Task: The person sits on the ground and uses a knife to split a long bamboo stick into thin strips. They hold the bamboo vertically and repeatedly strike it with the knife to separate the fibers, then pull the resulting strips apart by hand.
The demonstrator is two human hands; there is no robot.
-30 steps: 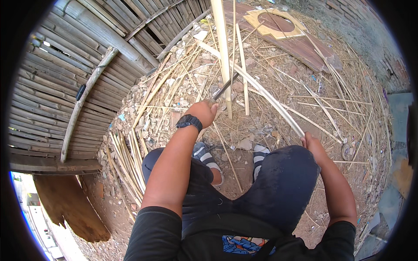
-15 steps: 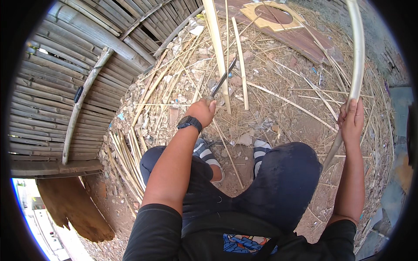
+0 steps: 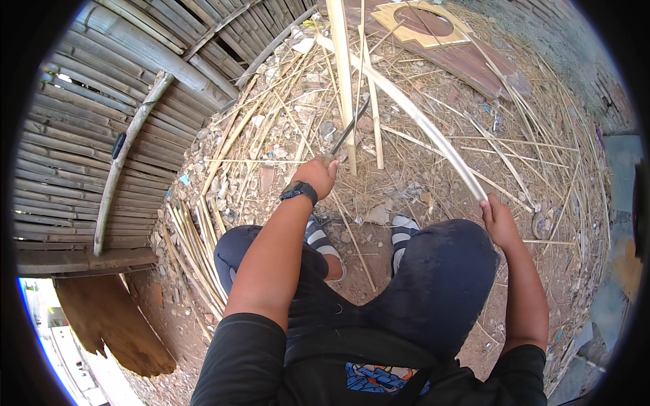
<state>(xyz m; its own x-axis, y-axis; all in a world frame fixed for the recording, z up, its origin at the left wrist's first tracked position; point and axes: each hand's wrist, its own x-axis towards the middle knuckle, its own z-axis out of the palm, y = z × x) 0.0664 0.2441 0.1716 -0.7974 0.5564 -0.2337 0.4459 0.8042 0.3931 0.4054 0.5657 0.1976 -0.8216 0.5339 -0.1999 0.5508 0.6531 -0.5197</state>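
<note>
My left hand (image 3: 317,177), with a dark watch on its wrist, is closed around the handle of a knife with a dark, slightly curved blade (image 3: 349,130). The blade points away from me and crosses a wide pale bamboo strip (image 3: 344,81) standing lengthwise ahead. Pinched in my right hand (image 3: 500,220) is the near end of a long bamboo strip (image 3: 433,134). That strip bows away to the far left and crosses the wide strip near its far end. A narrower bamboo strip (image 3: 376,128) lies just right of the blade.
Thin bamboo strips and shavings litter the dirt ground (image 3: 447,196). A bundle of strips (image 3: 193,243) lies beside my left knee. A bamboo wall (image 3: 81,142) stands left, a brown board (image 3: 447,57) with a pale cut-out panel (image 3: 399,26) lies far ahead, and a grey wall (image 3: 575,54) rises right.
My right hand has moved left and a little toward me. The bamboo strip in it has swung from upright at the right to slanting across the middle. The knife hand barely shifted.
</note>
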